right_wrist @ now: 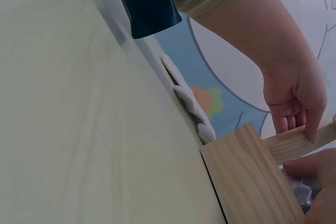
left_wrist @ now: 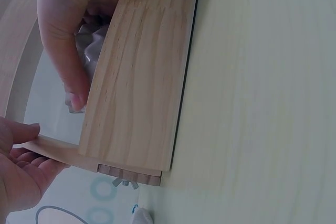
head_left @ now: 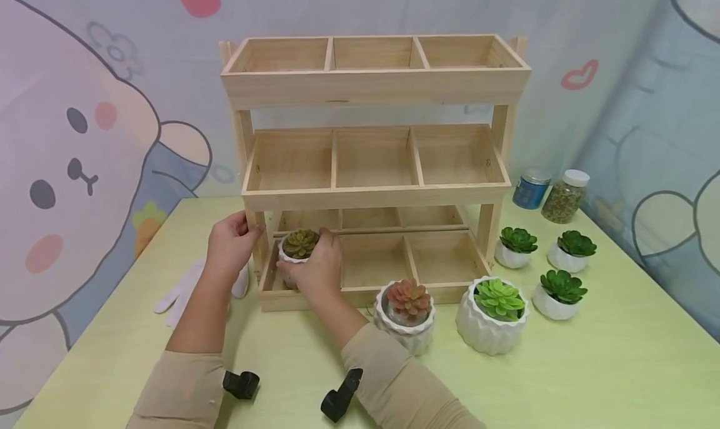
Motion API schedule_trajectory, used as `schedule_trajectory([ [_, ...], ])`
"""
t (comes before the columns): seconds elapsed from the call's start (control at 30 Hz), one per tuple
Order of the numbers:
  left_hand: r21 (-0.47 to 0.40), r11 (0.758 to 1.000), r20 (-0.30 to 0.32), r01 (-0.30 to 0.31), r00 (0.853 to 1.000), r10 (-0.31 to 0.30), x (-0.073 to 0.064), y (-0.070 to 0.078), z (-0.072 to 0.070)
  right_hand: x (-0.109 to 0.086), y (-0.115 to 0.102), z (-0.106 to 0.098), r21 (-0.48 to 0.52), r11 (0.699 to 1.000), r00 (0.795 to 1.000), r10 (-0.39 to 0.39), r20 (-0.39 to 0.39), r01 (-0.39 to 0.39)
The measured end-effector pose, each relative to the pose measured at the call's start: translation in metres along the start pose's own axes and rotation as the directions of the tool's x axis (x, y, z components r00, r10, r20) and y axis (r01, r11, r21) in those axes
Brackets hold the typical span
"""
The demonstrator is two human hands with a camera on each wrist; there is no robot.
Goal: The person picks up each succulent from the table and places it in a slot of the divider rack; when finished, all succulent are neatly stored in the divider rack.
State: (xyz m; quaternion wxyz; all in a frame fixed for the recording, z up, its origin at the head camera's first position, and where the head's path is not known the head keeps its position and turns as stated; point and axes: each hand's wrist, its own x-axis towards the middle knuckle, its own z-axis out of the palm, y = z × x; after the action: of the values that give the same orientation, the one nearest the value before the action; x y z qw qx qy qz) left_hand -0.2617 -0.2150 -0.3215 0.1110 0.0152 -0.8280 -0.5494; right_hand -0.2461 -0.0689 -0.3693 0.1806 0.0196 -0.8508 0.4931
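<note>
A three-tier wooden rack (head_left: 377,88) with divided trays stands in front of me. My left hand (head_left: 227,244) holds the rack's left post, just below the middle tier; the left wrist view shows thumb and fingers on either side of that post (left_wrist: 58,149). My right hand (head_left: 317,267) grips a white pot holding an olive-green succulent (head_left: 300,244), in the left compartment of the bottom tray (head_left: 374,294). Thumb and fingers lie on opposite sides of the pot. In the right wrist view the tray's front board hides most of the pot (right_wrist: 302,191).
Right of my right arm stand a pink succulent (head_left: 409,301) and a bright green succulent (head_left: 495,319) in white ridged pots. Several small dark green succulents (head_left: 559,288), a blue jar (head_left: 531,189) and a granule-filled jar (head_left: 564,197) stand farther right. White gloves (head_left: 182,291) lie left.
</note>
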Motion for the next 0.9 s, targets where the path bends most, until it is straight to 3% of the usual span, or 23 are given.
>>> schedule_trajectory([
  [0.3, 0.014, 1.000, 0.012, -0.011, 1.000, 0.011, 0.000, -0.001, 0.001, -0.004, -0.002, -0.003, -0.106, 0.989, 0.995, -0.103, -0.014, 0.101],
  [0.47, 0.019, 1.000, 0.014, -0.025, 1.000, 0.025, -0.001, 0.000, 0.000, -0.008, -0.010, -0.011, -0.114, 0.982, 0.988, -0.155, -0.013, 0.152],
  [0.73, 0.039, 0.999, 0.017, -0.021, 1.000, 0.020, -0.003, -0.002, -0.002, -0.027, -0.033, -0.041, -0.025, 0.985, 0.979, -0.167, 0.117, 0.171],
  [0.9, 0.031, 0.999, 0.013, -0.037, 0.999, 0.037, -0.003, 0.001, 0.000, -0.039, -0.045, -0.061, 0.027, 0.978, 0.950, -0.207, 0.233, 0.207],
])
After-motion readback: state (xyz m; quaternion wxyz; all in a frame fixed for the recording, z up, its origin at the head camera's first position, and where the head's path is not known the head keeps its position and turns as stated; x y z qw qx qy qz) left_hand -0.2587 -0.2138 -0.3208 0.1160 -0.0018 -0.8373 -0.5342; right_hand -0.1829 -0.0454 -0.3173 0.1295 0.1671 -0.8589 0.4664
